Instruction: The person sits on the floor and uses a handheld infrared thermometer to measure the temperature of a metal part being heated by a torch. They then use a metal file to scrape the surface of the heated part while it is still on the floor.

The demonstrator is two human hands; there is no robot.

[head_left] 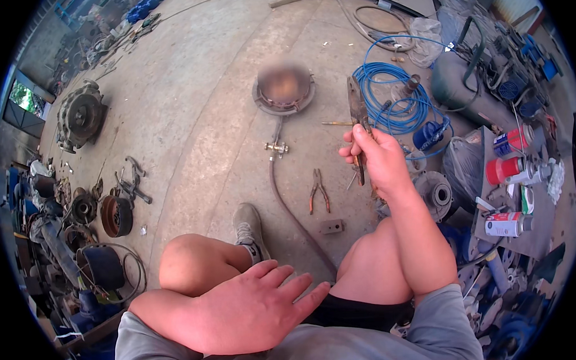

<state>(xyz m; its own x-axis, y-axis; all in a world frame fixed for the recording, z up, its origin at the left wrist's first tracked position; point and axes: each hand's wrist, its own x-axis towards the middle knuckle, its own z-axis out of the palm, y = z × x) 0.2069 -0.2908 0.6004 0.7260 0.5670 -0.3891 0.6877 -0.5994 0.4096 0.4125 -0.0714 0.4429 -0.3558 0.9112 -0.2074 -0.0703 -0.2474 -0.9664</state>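
My right hand (379, 159) is closed around a plier-like tool (356, 103) with long dark jaws pointing away from me. A worn orange handle end sticks out below my fingers. Across my lap lies my left hand (264, 304), palm down with its fingers apart and nothing in it. Ahead on the floor stands a round burner (285, 110); its top is blurred, with an orange patch in the middle. A brass valve (275, 147) joins it to a brown hose (289, 215) that runs toward my right leg. Pliers with orange handles (318, 191) lie between the hose and my right hand.
Near my right knee sits a small metal block (331, 227). Coiled blue hose (396, 90) and a green tank (465, 88) are at right, with spray cans (506, 224) on a board. Machine parts, including a large round housing (81, 116) and a rusty drum (116, 216), lie left.
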